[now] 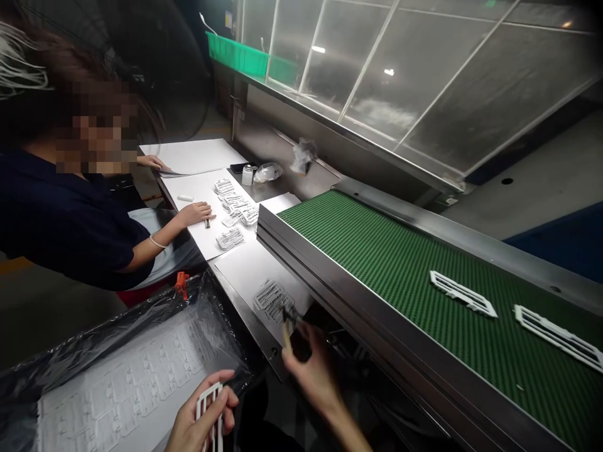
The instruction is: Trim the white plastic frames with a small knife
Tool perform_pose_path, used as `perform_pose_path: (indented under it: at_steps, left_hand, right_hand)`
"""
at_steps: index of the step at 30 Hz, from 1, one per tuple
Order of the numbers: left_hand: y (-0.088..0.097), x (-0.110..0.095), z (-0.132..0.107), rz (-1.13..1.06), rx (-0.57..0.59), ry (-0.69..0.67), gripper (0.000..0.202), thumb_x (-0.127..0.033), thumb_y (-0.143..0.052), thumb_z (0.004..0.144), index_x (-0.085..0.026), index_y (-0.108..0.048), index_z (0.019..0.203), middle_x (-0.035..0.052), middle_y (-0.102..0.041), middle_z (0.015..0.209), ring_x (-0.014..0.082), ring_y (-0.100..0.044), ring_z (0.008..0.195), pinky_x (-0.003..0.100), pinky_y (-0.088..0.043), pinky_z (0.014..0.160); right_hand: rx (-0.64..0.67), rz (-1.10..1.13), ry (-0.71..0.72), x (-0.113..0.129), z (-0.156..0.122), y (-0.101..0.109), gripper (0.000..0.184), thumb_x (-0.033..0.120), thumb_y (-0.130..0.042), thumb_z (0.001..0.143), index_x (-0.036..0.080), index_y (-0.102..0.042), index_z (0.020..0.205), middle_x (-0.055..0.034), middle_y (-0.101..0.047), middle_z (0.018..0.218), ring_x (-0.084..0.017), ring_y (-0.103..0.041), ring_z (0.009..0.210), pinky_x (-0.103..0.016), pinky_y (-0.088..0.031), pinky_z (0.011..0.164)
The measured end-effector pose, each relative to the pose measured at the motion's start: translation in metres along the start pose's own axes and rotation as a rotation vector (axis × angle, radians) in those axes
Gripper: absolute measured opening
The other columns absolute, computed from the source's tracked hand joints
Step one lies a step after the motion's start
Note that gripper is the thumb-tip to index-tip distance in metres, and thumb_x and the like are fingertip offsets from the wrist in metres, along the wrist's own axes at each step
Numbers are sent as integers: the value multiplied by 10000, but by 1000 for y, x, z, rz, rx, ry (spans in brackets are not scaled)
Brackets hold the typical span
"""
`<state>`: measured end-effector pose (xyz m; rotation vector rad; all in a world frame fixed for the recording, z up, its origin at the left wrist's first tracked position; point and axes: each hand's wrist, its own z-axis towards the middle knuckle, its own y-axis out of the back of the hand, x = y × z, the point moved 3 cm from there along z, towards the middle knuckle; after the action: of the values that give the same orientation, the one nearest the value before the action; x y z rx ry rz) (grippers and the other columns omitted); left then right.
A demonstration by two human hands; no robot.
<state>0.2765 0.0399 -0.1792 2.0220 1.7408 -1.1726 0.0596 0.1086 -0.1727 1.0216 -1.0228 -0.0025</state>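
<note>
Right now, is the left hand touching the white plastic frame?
Touching. The head view shows the left hand with fingers curled around the white plastic frame.

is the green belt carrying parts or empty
Carrying parts: two white frames lie flat on the green belt at its right end.

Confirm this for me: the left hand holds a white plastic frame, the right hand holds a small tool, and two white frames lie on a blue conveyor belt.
Not quite: the conveyor belt is green, as the head view shows. The rest stands: the left hand holds a white plastic frame, the right hand holds a small tool, and two white frames lie on the belt.
</note>
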Motion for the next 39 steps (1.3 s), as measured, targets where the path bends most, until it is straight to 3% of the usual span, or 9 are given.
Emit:
perform_pose_path:
  at_steps: [3, 6, 13, 18, 23, 26, 29, 32, 39]
  left_hand:
    - [-12, -12, 7, 109, 27, -39, 425, -469, -787, 678, -181, -653, 960, 11, -686, 679, 126, -573, 599, 200, -436, 565]
    - [-27, -18, 11, 170, 94, -89, 424, -421, -832, 627, -203, -639, 935, 0, -694, 741, 149, -600, 700, 211, -451, 658]
    - [-63, -5, 10, 305, 243, -131, 336, -443, -784, 679, -204, -625, 855, -47, -609, 633, 128, -523, 612, 221, -424, 606]
    - [-76, 8, 13, 411, 269, -135, 276, -423, -760, 709, -209, -644, 838, -41, -633, 639, 146, -555, 628, 239, -422, 621]
    - [-82, 2, 17, 366, 307, -25, 386, -461, -779, 679, -189, -651, 920, 40, -734, 810, 190, -647, 749, 261, -470, 716]
    - [-90, -3, 3, 282, 401, 133, 415, -483, -700, 759, -163, -659, 1020, 75, -731, 887, 184, -651, 738, 263, -502, 687]
    - [-98, 1, -16, 83, 459, 358, 507, -560, -458, 885, -125, -693, 998, 94, -708, 848, 183, -639, 665, 286, -527, 640]
    - [-105, 7, -28, -77, 460, 483, 554, -545, -380, 919, -105, -716, 941, 96, -702, 778, 180, -627, 603, 267, -519, 582]
    - [-110, 11, -31, -100, 368, 527, 461, -411, -420, 942, -54, -712, 936, 134, -719, 755, 204, -668, 616, 271, -550, 592]
  right_hand:
    - [92, 17, 58, 15, -54, 13, 633, 201, -650, 624, 188, -541, 1247, -101, -566, 1207, -268, -575, 1115, -379, -502, 953]
    - [116, -26, 99, 22, -86, 24, 756, 147, -602, 568, 199, -466, 1310, -111, -495, 1253, -289, -525, 1157, -388, -486, 960]
    - [314, -305, 156, 11, -105, 44, 850, 181, -565, 598, 178, -318, 1411, -173, -503, 1302, -368, -490, 1183, -532, -443, 955]
    - [405, -462, -24, 6, -112, 52, 929, 158, -508, 524, 122, -339, 1437, -201, -554, 1243, -396, -521, 1120, -618, -406, 934]
    - [494, -249, -379, -12, -127, 86, 831, 158, -481, 570, 145, -421, 1398, -146, -520, 1346, -330, -474, 1246, -492, -393, 1034]
    - [414, -9, -508, -25, -144, 106, 642, 170, -419, 726, 239, -470, 1362, -75, -561, 1330, -247, -538, 1202, -346, -469, 966]
    - [247, 91, -564, -29, -156, 112, 487, 234, -408, 822, 325, -534, 1284, -43, -668, 1130, -239, -639, 990, -303, -528, 781]
    - [147, 183, -572, -23, -151, 104, 385, 317, -505, 821, 299, -565, 1200, -43, -676, 1002, -244, -639, 896, -293, -515, 697]
    - [272, 413, -576, -6, -110, 98, 266, 441, -557, 832, 197, -521, 934, 6, -547, 730, -150, -522, 652, -256, -433, 619]
